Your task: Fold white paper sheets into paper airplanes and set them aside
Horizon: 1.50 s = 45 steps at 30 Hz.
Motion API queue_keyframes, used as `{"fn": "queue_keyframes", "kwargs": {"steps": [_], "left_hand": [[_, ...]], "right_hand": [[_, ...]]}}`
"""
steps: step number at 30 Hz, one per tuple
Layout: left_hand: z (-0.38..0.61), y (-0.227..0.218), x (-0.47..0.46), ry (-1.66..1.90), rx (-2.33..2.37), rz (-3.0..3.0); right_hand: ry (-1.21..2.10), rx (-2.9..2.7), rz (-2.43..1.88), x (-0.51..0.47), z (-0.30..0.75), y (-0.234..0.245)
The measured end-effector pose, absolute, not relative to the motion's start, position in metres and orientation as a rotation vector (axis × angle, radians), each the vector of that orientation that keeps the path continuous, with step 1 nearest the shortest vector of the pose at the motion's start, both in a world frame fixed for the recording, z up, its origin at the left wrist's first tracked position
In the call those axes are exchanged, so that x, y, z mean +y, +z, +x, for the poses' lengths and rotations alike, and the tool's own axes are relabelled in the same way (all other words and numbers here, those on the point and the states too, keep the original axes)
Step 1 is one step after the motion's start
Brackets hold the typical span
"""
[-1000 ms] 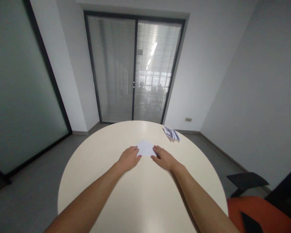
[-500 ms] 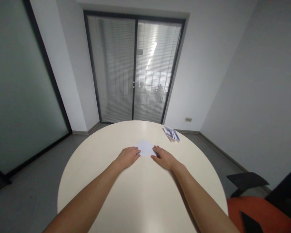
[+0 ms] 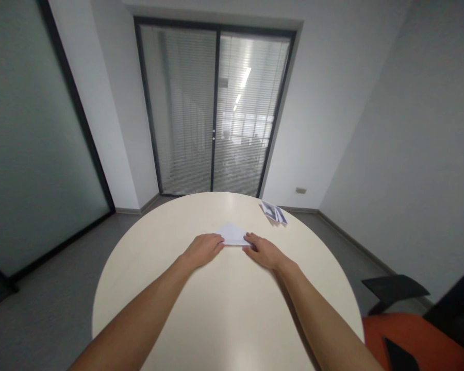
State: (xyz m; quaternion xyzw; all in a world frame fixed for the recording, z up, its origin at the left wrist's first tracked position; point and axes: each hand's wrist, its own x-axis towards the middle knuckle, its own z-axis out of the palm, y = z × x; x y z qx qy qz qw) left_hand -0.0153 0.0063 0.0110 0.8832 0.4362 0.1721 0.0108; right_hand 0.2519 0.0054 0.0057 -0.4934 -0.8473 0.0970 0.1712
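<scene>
A white sheet of paper (image 3: 233, 234) lies on the round cream table (image 3: 216, 309), a little beyond its middle. My left hand (image 3: 201, 250) is at the sheet's near left corner, fingers closed on its edge. My right hand (image 3: 263, 252) grips the near right corner the same way. The sheet's near edge is raised and turned away from me, so the paper looks shorter and wedge-shaped. Both forearms stretch across the table toward it.
A small stack of printed papers (image 3: 274, 212) lies near the table's far right edge. An orange and black chair (image 3: 417, 335) stands at the lower right. Glass doors with blinds (image 3: 214, 108) are behind the table, and grey floor surrounds it.
The near edge of the sheet has lifted and moved away from me between my fingers. My hands shifted slightly forward; before, they lay flatter on the sheet's corners.
</scene>
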Motion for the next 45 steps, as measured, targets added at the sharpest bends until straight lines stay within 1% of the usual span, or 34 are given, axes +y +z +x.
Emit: {"fn": "queue_keyframes", "kwargs": {"steps": [5,17,23,36,45], "left_hand": [[-0.015,0.012,0.006,0.532,1.385,2.733],[-0.018,0.019,0.006,0.482,1.618,2.644],[-0.021,0.015,0.01,0.55,1.585,2.627],[-0.026,0.006,0.02,0.703,1.597,2.465],[-0.029,-0.004,0.025,0.767,1.541,2.454]], "right_hand": [[0.29,-2.382,-1.426,0.005,0.252,0.006],[0.147,-2.319,-1.557,0.003,0.251,0.018],[0.074,-2.245,-1.705,0.004,0.253,0.021],[0.231,-2.105,-1.67,0.014,0.259,0.011],[0.241,-2.071,-1.661,0.015,0.258,0.008]]}}
